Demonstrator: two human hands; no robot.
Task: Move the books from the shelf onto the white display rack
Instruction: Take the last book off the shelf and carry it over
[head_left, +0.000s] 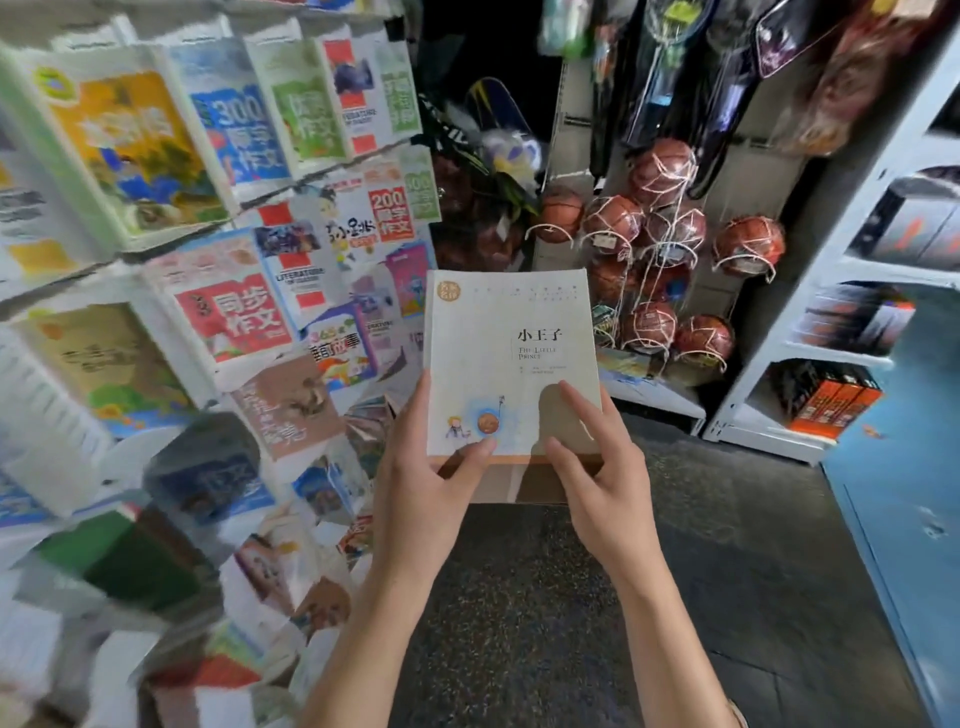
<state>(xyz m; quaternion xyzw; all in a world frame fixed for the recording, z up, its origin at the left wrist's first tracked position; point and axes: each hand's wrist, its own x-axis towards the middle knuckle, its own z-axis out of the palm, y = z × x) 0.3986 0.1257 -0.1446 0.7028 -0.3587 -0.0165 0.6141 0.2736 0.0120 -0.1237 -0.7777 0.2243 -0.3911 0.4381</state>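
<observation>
Now both the left hand (426, 488) and right hand (597, 483) grip the book's (506, 358) lower edge

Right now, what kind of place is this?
Probably a small bookshop or stationery shop that also sells sports goods: a display rack packed with face-out children's books, netted basketballs hanging on the wall, boxed stock on white shelving.

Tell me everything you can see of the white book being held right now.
The white book is a cream paperback titled The Little Prince, with a gold round badge at its top left corner and a small drawing low on the cover. It faces the camera, upright, slightly tilted. The left hand and right hand grip its bottom edge, thumbs on the cover.
</observation>
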